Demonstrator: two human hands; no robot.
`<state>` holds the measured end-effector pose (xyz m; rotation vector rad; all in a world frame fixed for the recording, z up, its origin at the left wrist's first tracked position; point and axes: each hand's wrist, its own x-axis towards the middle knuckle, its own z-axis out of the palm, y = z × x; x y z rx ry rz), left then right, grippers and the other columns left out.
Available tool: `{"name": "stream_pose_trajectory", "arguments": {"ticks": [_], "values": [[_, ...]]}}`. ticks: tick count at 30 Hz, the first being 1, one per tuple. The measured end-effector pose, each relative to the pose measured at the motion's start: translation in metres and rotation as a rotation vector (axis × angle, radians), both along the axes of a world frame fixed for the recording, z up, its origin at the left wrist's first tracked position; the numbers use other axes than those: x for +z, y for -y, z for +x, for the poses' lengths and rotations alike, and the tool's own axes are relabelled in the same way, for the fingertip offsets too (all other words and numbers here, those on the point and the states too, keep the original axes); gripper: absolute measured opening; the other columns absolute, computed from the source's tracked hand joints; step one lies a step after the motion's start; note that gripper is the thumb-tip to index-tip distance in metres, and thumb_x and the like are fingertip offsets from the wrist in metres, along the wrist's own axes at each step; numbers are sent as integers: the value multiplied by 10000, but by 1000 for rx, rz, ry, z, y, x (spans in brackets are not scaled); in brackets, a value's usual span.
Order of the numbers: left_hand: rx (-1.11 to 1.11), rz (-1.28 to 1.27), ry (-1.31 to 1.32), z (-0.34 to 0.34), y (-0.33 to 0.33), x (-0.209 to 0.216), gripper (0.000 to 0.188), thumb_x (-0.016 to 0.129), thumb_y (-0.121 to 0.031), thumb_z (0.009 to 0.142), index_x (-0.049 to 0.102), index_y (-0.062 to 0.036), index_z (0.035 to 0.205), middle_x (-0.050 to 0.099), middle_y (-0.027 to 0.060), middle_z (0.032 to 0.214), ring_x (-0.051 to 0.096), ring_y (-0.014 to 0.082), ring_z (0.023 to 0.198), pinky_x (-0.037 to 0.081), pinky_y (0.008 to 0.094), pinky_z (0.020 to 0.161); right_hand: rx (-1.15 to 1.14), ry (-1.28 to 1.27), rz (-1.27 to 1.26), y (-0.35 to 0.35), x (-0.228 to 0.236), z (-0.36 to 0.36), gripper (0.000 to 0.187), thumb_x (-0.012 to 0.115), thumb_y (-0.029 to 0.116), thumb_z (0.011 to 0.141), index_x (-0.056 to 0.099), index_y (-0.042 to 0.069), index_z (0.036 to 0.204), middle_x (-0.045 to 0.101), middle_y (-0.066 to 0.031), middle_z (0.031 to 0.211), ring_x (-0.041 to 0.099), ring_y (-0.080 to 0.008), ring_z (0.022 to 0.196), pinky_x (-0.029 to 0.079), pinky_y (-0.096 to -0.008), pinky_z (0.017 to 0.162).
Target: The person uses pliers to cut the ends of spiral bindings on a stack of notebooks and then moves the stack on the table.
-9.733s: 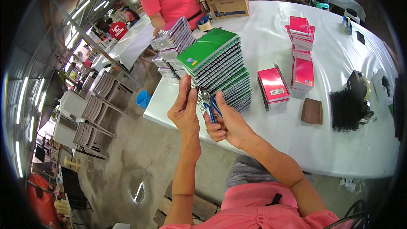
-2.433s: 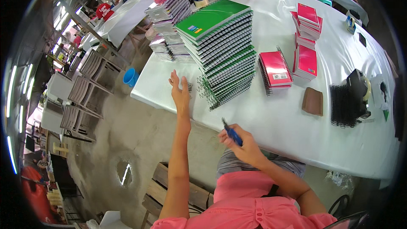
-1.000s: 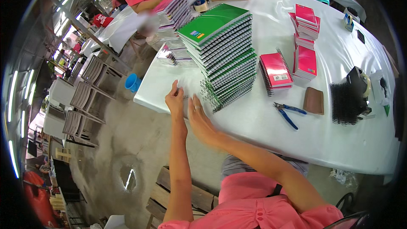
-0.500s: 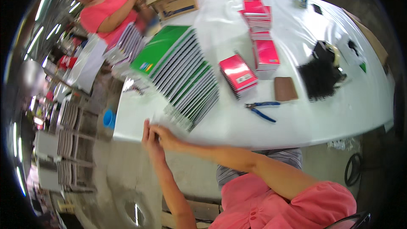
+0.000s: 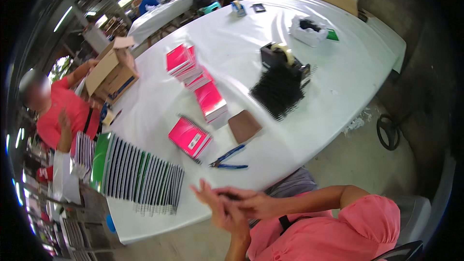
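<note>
And here the left hand point(image 5: 220, 208) and right hand point(image 5: 252, 204) meet at the table's point(image 5: 299, 140) near edge, overlapping so I can't tell if either grips anything, while the splayed pliers point(image 5: 234, 166) lie near the pink notebooks point(image 5: 186, 133), presumably parked for easy reach.

- On the table point(image 5: 290, 145), at left, a notebook stack point(image 5: 145, 176);
- right of it, pliers point(image 5: 233, 166);
- behind the pliers, a few notebooks point(image 5: 188, 137) leftward, a pouch point(image 5: 245, 126) rightward;
- behind those notebooks, a row of notebook piles point(image 5: 211, 100);
- right of the row, coils point(image 5: 276, 92);
- left hand point(image 5: 223, 210) and right hand point(image 5: 256, 204) at the near edge
</note>
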<state>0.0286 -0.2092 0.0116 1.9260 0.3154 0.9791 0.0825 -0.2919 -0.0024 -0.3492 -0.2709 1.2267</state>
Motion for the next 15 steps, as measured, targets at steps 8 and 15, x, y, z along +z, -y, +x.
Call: {"name": "stream_pose_trajectory", "arguments": {"ticks": [8,15], "values": [[-432,433,-16,164,75,19,494,481,-90,916,344,-1,1383,288,195,1459,135,415,1383,105,523,1086,-843,276,-174,87,18,116,406,450,150,951,375,27,1331,449,-121,1316,448,-188,1210,364,-329,1037],[-416,574,116,150,73,27,604,558,-15,854,295,18,1397,256,267,1455,114,485,1369,138,544,1084,-1299,372,-10,193,51,289,258,492,70,927,495,-85,1134,526,-180,1131,475,-198,1135,401,-324,994]]}}
